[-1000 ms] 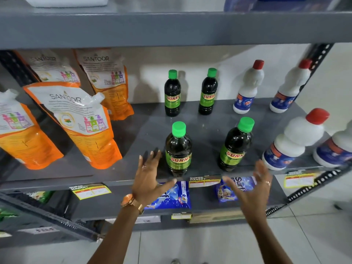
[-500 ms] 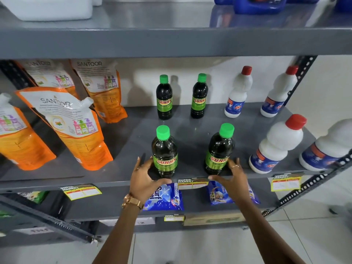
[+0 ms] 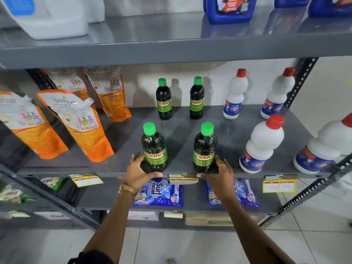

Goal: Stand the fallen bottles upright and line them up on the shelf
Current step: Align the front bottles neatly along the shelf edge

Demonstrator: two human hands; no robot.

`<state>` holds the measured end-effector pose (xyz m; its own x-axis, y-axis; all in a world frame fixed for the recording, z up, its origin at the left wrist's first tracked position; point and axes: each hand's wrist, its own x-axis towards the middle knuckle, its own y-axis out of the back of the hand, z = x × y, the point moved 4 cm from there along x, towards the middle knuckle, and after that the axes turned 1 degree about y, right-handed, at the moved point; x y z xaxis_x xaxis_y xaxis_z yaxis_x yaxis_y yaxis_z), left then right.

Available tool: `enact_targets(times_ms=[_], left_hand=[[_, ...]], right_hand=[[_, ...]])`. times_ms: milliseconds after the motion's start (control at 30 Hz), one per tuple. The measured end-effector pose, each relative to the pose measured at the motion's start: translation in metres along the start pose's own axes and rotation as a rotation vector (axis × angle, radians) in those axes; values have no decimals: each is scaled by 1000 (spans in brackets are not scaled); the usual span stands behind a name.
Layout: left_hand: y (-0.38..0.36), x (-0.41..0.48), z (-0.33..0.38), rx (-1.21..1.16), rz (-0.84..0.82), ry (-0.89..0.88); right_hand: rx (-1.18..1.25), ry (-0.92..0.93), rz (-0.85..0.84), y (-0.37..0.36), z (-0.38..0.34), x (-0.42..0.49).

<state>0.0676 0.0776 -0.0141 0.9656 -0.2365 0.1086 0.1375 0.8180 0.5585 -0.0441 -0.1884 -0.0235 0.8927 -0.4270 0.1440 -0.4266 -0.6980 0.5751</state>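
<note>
Bottles with green caps and dark liquid stand upright on the grey shelf [image 3: 228,130], 4 of them in 2 rows; the front left bottle [image 3: 154,147] and the front right bottle [image 3: 204,148] sit near the shelf's front edge, well apart from each other; the back left bottle [image 3: 163,100] and the back right bottle [image 3: 197,99] stand near the wall, roughly behind them. The left hand [image 3: 140,173] cups the base of the front left bottle, fingers curled round its left side and thumb stretched along the front edge below it; the fingers touch the bottle, yet whether they squeeze it I cannot tell; a gold watch [image 3: 126,189] sits on that wrist. The right hand [image 3: 222,173] is spread at the base of the front right bottle, fingers against its right side, thumb pointing left along the edge; a ring [image 3: 222,165] shows on 1 finger. 4 white bottles with red caps [image 3: 263,145] stand upright to the right; orange refill pouches [image 3: 83,126] lean at the left. Yellow price tags [image 3: 183,179] hang on the front lip; blue detergent packets [image 3: 160,191] lie on the shelf below.
</note>
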Motion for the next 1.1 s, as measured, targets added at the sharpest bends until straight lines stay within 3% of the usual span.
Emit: enact_targets(times_ms=[100, 200, 233, 300, 400, 533, 800, 1100], left_hand=[[-5, -21, 12, -77, 142, 1], [-22, -69, 34, -11, 436, -42], [-34, -87, 48, 3, 464, -107], [-67, -108, 70, -32, 355, -234], [-108, -98, 88, -91, 176, -260], [-134, -50, 90, -117, 118, -146], [-147, -37, 86, -79, 138, -75], [-151, -39, 92, -62, 178, -56]], right_hand=[[167, 1, 4, 13, 5, -15], [243, 17, 261, 46, 21, -45], [271, 2, 364, 60, 27, -54], [248, -56, 495, 89, 42, -58], [175, -111, 342, 114, 70, -27], [226, -84, 54, 115, 87, 3], [141, -6, 114, 109, 86, 6], [122, -90, 77, 110, 102, 5]])
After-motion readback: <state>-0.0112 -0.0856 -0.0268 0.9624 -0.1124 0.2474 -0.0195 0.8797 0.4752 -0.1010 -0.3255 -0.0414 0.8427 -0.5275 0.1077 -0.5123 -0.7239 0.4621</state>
